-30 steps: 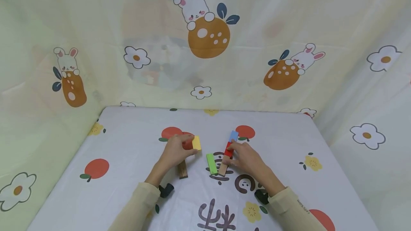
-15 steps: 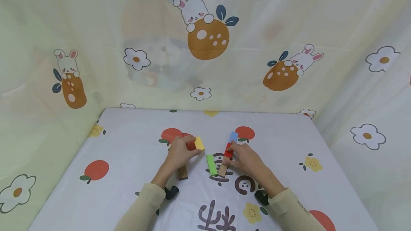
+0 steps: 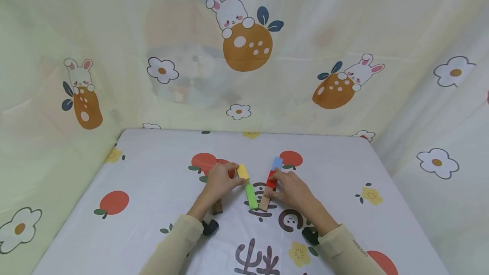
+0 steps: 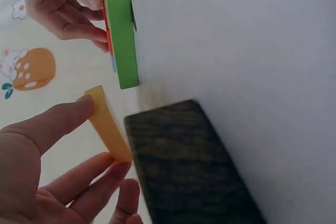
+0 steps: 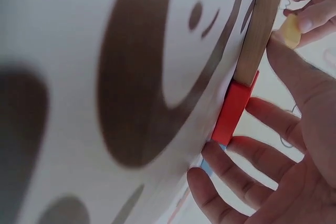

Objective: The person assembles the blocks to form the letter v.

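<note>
My left hand (image 3: 219, 186) pinches a yellow block (image 3: 242, 172) between thumb and fingertips, just beyond the far end of a green block (image 3: 251, 196). In the left wrist view the yellow block (image 4: 109, 125) is tilted; whether it touches the green one I cannot tell. My right hand (image 3: 296, 190) rests beside a row of blocks: light wooden (image 3: 265, 200), red (image 3: 271, 180) and blue (image 3: 277, 163), end to end. In the right wrist view the thumb lies along the wooden block (image 5: 261, 30), and fingertips touch the red block (image 5: 232, 109).
A dark brown wooden block (image 3: 217, 207) lies under my left wrist, large in the left wrist view. Both wrists carry black devices (image 3: 210, 228). The white tablecloth (image 3: 153, 207) has printed fruit and flowers, and a patterned curtain (image 3: 183, 109) stands behind the table.
My left hand has moved right and slightly toward me, bringing the yellow block from left of the green block to its far end. The right hand stays beside its row.
</note>
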Demonstrator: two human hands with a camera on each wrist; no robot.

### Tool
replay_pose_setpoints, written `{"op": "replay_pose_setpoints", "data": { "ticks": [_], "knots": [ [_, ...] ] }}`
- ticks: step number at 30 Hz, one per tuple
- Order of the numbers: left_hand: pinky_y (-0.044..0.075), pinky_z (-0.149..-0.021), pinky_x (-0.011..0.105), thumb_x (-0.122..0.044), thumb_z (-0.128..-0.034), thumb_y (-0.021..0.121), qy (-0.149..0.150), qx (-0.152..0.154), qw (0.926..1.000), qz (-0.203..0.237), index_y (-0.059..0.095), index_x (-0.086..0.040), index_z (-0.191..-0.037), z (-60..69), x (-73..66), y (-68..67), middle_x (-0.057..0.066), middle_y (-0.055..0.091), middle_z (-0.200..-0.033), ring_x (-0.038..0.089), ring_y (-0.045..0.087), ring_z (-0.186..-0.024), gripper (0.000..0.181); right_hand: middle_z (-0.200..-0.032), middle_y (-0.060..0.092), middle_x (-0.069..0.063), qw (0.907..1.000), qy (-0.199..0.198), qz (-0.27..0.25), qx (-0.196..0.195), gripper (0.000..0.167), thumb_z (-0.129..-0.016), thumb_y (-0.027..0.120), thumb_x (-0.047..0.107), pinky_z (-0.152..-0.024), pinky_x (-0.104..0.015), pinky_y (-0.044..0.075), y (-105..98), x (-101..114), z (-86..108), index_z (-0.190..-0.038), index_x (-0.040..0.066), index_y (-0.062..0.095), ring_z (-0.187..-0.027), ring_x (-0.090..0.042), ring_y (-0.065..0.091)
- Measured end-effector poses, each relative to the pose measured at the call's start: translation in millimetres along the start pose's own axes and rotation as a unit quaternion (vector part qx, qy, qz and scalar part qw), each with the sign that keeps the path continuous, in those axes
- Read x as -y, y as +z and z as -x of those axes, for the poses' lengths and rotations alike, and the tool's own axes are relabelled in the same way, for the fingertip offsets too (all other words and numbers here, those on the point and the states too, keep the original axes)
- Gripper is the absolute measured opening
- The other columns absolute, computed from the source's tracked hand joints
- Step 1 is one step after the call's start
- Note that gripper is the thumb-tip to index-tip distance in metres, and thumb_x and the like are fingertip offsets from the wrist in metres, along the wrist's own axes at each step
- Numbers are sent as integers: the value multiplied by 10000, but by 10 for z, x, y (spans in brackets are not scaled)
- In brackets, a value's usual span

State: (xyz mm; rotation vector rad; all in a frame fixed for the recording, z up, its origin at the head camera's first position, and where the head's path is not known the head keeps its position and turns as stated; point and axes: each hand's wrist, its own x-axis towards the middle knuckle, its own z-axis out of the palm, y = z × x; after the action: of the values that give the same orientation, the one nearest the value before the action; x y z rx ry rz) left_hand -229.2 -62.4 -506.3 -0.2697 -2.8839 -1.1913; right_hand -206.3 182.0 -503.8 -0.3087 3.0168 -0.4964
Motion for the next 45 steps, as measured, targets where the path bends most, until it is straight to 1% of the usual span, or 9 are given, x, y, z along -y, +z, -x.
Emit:
{"op": "replay_pose_setpoints", "data": {
  "ticks": [6,9,13,15,21,26,30,34,45],
  "knots": [
    [494,-922,456,-371,-851,888,-90,161,9998,5,751,-105,-1323,-27,-11,24,79,767,-1212,235,559,-1107,559,-1623,524,-151,10000,39,1,-3,585,-834,881,470,-999,-465,614,17,-6,-4,-1316,176,725,-1282,-338,612],
    [437,-854,395,-367,-853,887,-40,193,9998,-29,753,-102,-1319,-49,-18,37,57,740,-1012,214,541,-1030,553,-1623,523,-151,10000,33,16,-3,586,-836,880,471,-993,-462,615,10,-9,-3,-1317,174,724,-1267,-333,614],
    [337,-798,361,-361,-849,891,25,204,9997,-135,760,-94,-1304,-82,-18,58,23,592,-799,202,501,-956,544,-1625,518,-158,10000,12,-17,3,582,-837,879,469,-997,-472,611,0,-6,-1,-1313,173,724,-1276,-344,613],
    [323,-796,363,-355,-844,894,61,202,9996,-189,764,-89,-1295,-92,-13,70,23,569,-775,200,498,-939,540,-1625,517,-162,10000,3,-30,-5,580,-835,881,466,-999,-477,611,-2,-5,1,-1310,172,725,-1284,-350,611],
    [316,-792,357,-340,-845,893,138,268,9993,-242,767,-81,-1288,-98,4,85,16,583,-752,184,506,-889,529,-1621,523,-155,10000,3,-2,-58,585,-834,881,468,-1002,-475,611,19,-6,0,-1313,170,726,-1284,-349,615],
    [329,-812,364,-340,-854,889,123,303,9988,-353,766,-90,-1292,-101,-5,98,32,649,-809,185,515,-913,519,-1616,529,-153,10000,-11,-15,-72,593,-831,882,474,-994,-478,613,24,-2,9,-1313,166,727,-1268,-346,619],
    [365,-856,388,-344,-856,885,172,291,9977,-592,773,-93,-1277,-93,-27,106,59,771,-1001,204,546,-995,503,-1618,526,-154,10000,-44,-28,-69,591,-836,878,475,-1003,-480,609,28,-4,7,-1315,164,726,-1279,-349,617],
    [383,-871,393,-350,-860,883,234,275,9957,-852,778,-95,-1268,-85,-46,115,70,799,-1149,218,563,-1038,492,-1624,520,-150,10000,-43,-48,-65,594,-839,875,476,-1013,-484,606,20,-5,4,-1321,165,723,-1298,-354,612],
    [329,-814,361,-314,-854,889,439,193,9923,-1146,789,-78,-1241,-75,-54,138,91,805,-1158,217,573,-975,465,-1611,537,-149,9999,-27,-45,-112,590,-834,881,465,-1013,-476,609,31,-3,2,-1314,156,729,-1298,-355,618]
  ]
}}
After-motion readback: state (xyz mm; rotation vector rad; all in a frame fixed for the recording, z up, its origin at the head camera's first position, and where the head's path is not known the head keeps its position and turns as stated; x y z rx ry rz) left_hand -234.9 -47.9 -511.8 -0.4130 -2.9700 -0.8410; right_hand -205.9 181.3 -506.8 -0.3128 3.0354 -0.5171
